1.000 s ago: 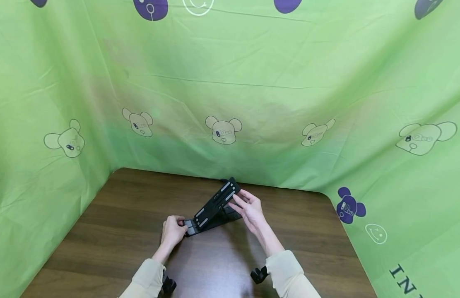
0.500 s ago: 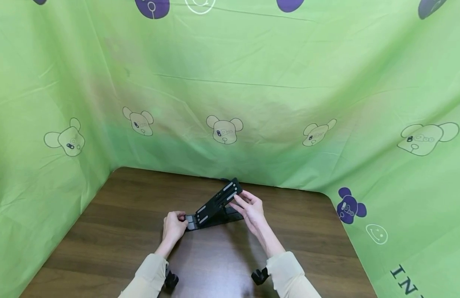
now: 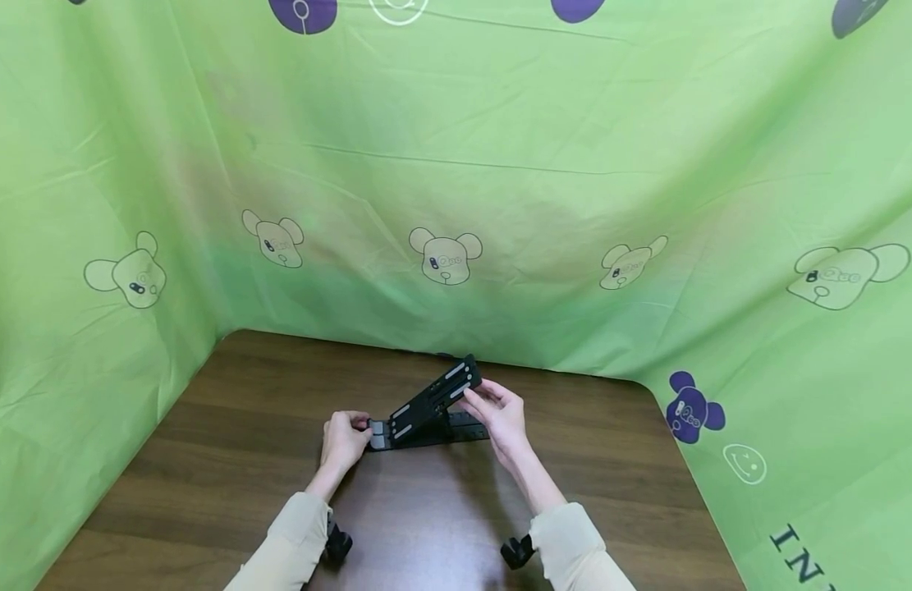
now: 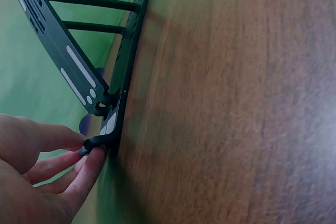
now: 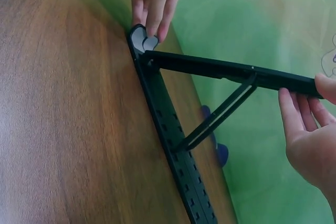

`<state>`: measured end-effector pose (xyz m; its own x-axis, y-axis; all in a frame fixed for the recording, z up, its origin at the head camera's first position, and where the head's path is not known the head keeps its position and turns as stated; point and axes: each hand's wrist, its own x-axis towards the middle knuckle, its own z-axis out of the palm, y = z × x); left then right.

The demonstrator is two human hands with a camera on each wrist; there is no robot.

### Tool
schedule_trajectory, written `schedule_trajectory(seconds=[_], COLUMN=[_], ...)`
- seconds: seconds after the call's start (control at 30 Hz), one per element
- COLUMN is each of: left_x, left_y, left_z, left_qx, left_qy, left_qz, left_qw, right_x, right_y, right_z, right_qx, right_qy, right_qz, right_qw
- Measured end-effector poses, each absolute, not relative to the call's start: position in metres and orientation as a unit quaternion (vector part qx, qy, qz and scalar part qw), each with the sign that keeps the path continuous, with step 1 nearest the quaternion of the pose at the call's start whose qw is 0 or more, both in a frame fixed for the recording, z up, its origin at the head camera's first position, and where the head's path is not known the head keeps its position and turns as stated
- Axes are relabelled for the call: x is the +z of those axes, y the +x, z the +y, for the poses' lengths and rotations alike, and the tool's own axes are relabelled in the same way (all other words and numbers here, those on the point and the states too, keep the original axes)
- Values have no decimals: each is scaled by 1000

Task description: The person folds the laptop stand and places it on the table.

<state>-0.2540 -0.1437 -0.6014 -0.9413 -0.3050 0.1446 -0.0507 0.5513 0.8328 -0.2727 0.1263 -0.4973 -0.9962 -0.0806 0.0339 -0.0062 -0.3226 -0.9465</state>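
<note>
The left hand is pinching the hooked end of a black folding stand, its thumb and fingers closing around the lip. The right hand is gripping the raised free end of the stand's upper plate, the thumb pressing from above and the fingers supporting from underneath. Between the hands, the upper plate is slanting up from its hinge near the left hand, and 2 struts are bridging the gap down to the slotted base. The base is lying along the far part of the brown table, or very nearly touching it; green cloth is hanging behind.

The work is seemingly standing partway: the unfolding is showing as done, plate and base already forming a wedge. Fixing the angle is probably remaining, since I cannot tell whether the struts are locking into the slots.
</note>
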Motion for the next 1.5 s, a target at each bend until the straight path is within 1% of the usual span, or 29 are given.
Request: schedule_trajectory(seconds=[0.13, 0.4, 0.53, 0.77, 1.0, 1.13, 1.3, 1.4, 1.5], left_x=[-599, -563, -561, -561, -561, -558, -552, -550, -550], left_y=[-255, -246, -248, -251, -242, -232, -221, -218, -217], left_z=[-146, -144, -145, -149, -152, -149, -140, -136, -136], left_qx=[-461, -469, -465, -466, -469, -489, -546, -579, -605], left_qy=[105, 93, 102, 100, 101, 107, 130, 139, 136], left_qz=[-872, -870, -873, -873, -872, -862, -827, -803, -785], left_qw=[129, 119, 107, 102, 100, 83, 39, 17, 6], right_x=[-499, -499, -499, -498, -496, -494, -493, -493, -494], right_y=[-271, -269, -267, -267, -269, -271, -276, -278, -279], right_z=[129, 129, 128, 128, 131, 137, 142, 145, 146], right_qx=[-806, -778, -762, -746, -713, -705, -703, -711, -720], right_qy=[-47, -35, -28, -43, -55, -69, -102, -118, -127], right_qz=[589, 627, 646, 665, 698, 704, 702, 690, 679], right_qw=[24, 14, 10, 6, 33, 42, 52, 62, 64])
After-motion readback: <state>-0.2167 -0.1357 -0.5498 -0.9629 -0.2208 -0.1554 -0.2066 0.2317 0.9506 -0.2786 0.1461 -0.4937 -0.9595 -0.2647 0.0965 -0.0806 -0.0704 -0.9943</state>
